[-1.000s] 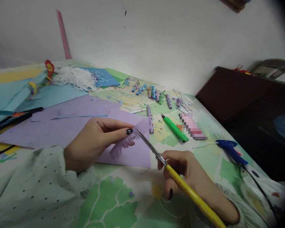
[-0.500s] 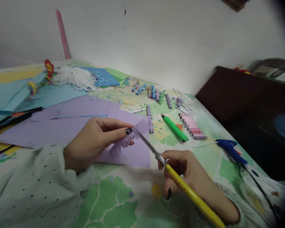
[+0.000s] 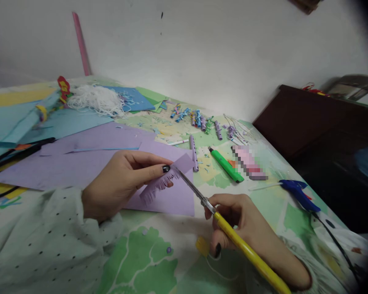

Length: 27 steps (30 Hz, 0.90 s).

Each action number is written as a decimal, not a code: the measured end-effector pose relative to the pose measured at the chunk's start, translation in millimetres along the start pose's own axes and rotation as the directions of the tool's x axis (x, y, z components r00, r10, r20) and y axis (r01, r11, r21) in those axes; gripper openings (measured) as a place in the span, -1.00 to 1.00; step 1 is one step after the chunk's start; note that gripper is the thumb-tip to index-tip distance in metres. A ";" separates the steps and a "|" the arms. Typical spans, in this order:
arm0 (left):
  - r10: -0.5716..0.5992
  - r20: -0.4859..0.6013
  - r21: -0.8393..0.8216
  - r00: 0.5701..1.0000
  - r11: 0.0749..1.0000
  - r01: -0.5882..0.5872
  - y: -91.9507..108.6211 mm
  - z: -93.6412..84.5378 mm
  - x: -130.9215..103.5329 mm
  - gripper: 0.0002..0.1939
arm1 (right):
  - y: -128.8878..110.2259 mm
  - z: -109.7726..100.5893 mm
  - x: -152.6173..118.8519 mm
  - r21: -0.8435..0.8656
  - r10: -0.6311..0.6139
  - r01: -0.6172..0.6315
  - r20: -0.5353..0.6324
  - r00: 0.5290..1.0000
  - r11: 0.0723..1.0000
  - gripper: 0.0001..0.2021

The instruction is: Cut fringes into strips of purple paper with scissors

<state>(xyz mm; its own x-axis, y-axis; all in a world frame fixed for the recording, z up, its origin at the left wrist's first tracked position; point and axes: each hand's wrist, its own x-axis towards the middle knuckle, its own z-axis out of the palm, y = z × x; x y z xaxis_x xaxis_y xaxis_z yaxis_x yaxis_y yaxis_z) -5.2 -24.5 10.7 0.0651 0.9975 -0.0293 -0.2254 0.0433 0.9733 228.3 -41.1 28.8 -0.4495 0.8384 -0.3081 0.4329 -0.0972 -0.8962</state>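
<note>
Between the thumb and fingers of my left hand [image 3: 122, 179] is a purple paper strip [image 3: 185, 162], its near edge cut into a fine fringe that hangs down and curls. My right hand [image 3: 239, 216] is closed round a pair of scissors [image 3: 245, 249] with yellow handles. The scissor blades reach up and left to the strip, their tips at the paper just right of my left thumb. Beneath the strip, large purple paper sheets [image 3: 92, 136] lie on the table. A rolled purple paper tube [image 3: 194, 153] with dark dots lies just beyond the strip.
A green utility knife [image 3: 227, 165] and a blue glue gun [image 3: 299, 194] lie to the right. Several small paper rolls [image 3: 198, 118] stand at the back. White string [image 3: 95, 100] is heaped at the back left, near a red paper flower [image 3: 63, 85].
Both hands and the scissors stay almost where they were. The fringed end of the strip has shifted very slightly to the left.
</note>
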 end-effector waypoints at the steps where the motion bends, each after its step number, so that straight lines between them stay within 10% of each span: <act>1: -0.001 -0.005 0.001 1.000 1.000 0.001 0.2 0.4 0.0 -0.88 | -0.2 0.1 0.0 0.004 0.001 -0.001 0.001 1.000 1.000 -0.64; 27: -0.010 -0.003 -0.017 1.000 1.000 0.010 -0.9 -1.3 0.1 -0.89 | 1.0 1.1 -1.4 0.009 0.025 -0.025 -0.011 1.000 1.000 -0.72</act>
<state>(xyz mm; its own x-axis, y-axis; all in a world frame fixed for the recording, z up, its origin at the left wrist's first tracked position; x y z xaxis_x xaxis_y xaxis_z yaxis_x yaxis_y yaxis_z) -6.3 -24.3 9.5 0.0649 0.9971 -0.0400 -0.2415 0.0546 0.9689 228.4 -43.0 28.0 -0.4300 0.8416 -0.3267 0.4369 -0.1227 -0.8911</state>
